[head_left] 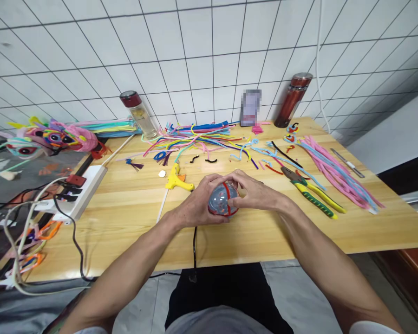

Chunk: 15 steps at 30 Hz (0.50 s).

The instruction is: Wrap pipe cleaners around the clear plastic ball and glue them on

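A clear plastic ball [218, 200] with red pipe cleaner strips round it is held above the front middle of the table. My left hand [199, 200] wraps round its left side, fingers over the top and thumb below. On the right side, my right hand [252, 191] presses thumb and fingertips against the red strip near the ball's top. Small orange-red bits show through the clear wall. Just left of my left hand lies a yellow glue gun [177, 178]. Pliers with yellow-green handles [313, 195] rest right of my right hand.
Pipe cleaners [195, 137] lie in a loose pile at the back, and a pink-blue bundle [337, 171] lies right. A glass bottle [141, 116], phone [251, 109] and red thermos [292, 102] stand by the wall. A power strip [87, 192] with cables sits left.
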Each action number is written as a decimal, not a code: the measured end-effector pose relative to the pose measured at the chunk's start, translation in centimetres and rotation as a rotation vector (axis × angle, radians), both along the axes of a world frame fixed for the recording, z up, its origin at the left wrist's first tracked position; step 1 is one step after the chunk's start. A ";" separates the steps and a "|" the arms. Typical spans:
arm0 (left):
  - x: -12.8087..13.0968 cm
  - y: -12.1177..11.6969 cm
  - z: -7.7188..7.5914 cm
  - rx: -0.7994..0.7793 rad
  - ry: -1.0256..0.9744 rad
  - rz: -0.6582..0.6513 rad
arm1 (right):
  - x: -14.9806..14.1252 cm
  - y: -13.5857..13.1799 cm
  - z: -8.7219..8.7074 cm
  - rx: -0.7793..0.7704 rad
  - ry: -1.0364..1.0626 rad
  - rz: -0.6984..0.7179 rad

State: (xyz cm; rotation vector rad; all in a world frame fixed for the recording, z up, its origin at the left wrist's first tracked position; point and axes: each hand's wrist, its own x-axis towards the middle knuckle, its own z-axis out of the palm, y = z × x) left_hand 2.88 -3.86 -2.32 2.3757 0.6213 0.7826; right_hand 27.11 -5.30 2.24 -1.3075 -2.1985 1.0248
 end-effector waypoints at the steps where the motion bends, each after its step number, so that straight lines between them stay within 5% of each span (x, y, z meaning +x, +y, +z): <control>1: 0.0 -0.1 0.0 0.000 0.000 0.003 | 0.0 0.0 0.0 0.000 0.004 -0.005; 15: -0.6 -0.4 -0.3 0.029 0.013 0.073 | -0.2 0.1 -0.7 -0.012 0.070 -0.041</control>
